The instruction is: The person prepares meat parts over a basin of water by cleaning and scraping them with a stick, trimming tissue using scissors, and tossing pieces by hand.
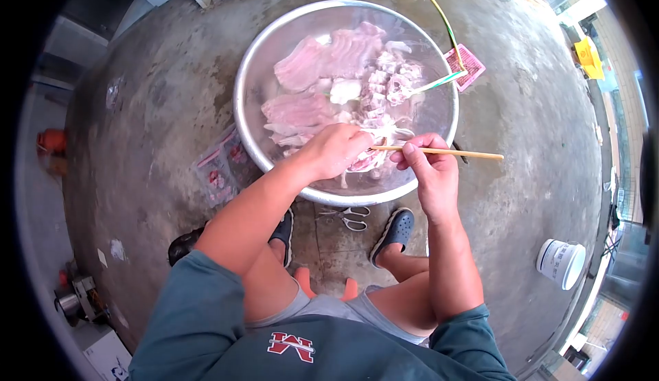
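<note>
My right hand (434,175) pinches a long wooden chopstick (473,154) near its middle. The stick points left, and its far end reaches the fingers of my left hand (336,149). Those fingers are closed over the near side of a big metal basin (241,117), on pale, stringy offal (388,134) at the stick's tip; their exact grip is partly hidden. Inside the basin lie broad pink sheets of raw meat (322,58), more flat pieces (298,110) and a heap of pale ruffled offal (377,89), wet with water.
A hose (439,82) runs over the basin's right rim, beside a pink plastic basket (467,67). Scissors (350,217) lie on the concrete floor between my feet. A plastic bag (223,168) with red pieces rests left of the basin, and a white bucket (561,263) stands at right.
</note>
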